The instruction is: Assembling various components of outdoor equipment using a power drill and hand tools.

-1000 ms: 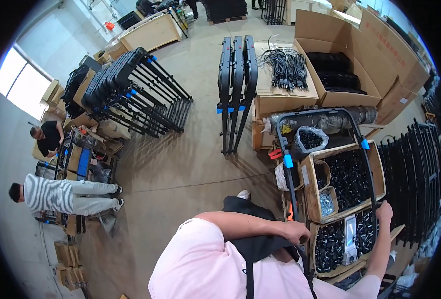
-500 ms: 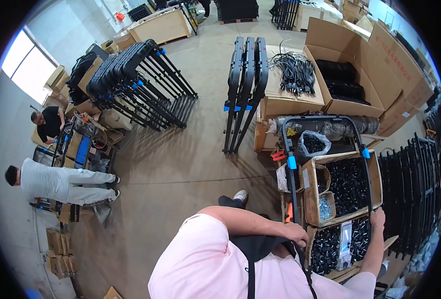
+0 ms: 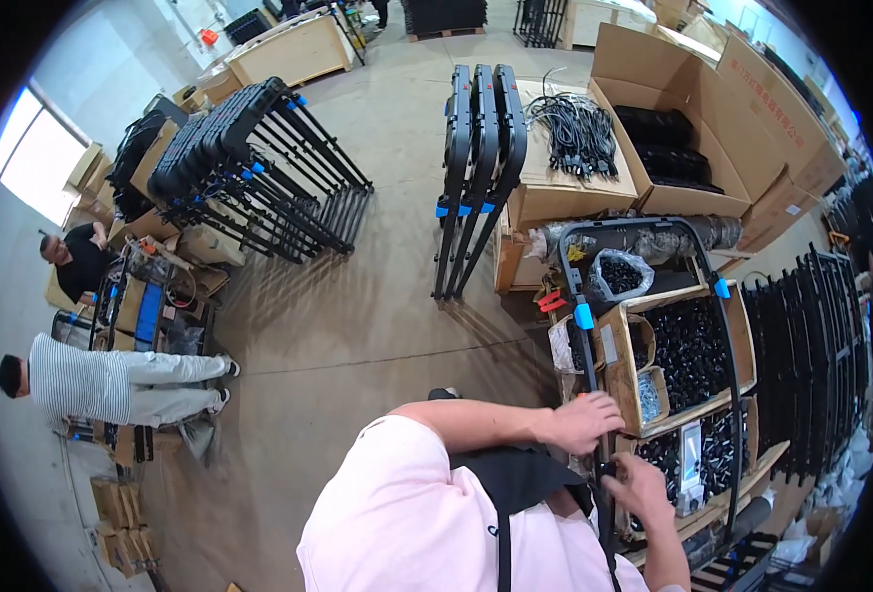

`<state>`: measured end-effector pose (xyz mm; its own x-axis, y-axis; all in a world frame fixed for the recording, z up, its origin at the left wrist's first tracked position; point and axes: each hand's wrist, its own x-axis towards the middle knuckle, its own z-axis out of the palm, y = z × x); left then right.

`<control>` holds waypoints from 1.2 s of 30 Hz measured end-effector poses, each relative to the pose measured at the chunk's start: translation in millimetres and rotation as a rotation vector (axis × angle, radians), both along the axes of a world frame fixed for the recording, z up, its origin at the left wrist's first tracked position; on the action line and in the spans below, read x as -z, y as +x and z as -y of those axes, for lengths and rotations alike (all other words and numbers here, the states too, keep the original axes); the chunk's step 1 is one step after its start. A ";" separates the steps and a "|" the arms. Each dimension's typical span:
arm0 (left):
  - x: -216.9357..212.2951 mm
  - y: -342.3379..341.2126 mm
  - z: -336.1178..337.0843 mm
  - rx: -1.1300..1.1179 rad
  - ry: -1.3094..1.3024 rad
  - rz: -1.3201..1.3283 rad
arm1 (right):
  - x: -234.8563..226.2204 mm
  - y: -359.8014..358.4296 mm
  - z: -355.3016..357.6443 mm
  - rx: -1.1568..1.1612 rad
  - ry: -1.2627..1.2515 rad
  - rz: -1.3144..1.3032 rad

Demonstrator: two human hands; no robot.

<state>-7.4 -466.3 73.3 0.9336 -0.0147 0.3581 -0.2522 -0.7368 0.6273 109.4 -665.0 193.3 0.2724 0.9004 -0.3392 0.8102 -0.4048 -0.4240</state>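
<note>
A black U-shaped tube frame (image 3: 644, 225) with blue clips (image 3: 583, 316) lies across the parts boxes on my right. My left hand (image 3: 586, 422) curls over the frame's left tube, its fingers bent around it. Just nearer to me, my right hand (image 3: 644, 489) is at the same tube, thumb and fingers drawn together on a small black part I cannot make out. Under the frame, a wooden box (image 3: 747, 335) holds many black plastic fittings (image 3: 688, 350) and a small tub of silvery screws (image 3: 648, 395). A white, narrow device (image 3: 691, 462) sits among more black fittings in the nearer box.
Three folded black frames (image 3: 476, 168) stand ahead, beside black cables (image 3: 572, 133) and an open carton (image 3: 688, 128). Another row of frames (image 3: 249, 168) stands left. Two people (image 3: 81, 380) are at a bench there. Black racks (image 3: 811, 355) line the right.
My right hand has moved from the frame's right tube across to its left tube. My left hand has shifted farther up the left tube. The view has shifted slightly.
</note>
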 end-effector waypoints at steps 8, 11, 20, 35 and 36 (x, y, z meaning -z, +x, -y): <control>44.2 -9.2 -43.7 0.096 0.240 0.018 | 48.9 -33.5 3.8 0.206 -0.271 0.525; 37.7 -27.8 -58.0 -0.001 0.216 0.058 | 19.3 -61.7 -21.7 0.309 -0.221 0.494; 89.7 -126.9 -139.2 -0.067 -0.169 -0.057 | 40.1 -78.9 -19.9 0.415 -0.249 0.525; 265.0 -543.6 -283.6 -1.003 -0.447 -1.472 | 54.4 -76.4 -35.3 0.689 -0.166 0.527; 266.5 -536.2 -280.9 -0.999 -0.446 -1.464 | 60.8 -71.4 -20.3 0.694 -0.162 0.533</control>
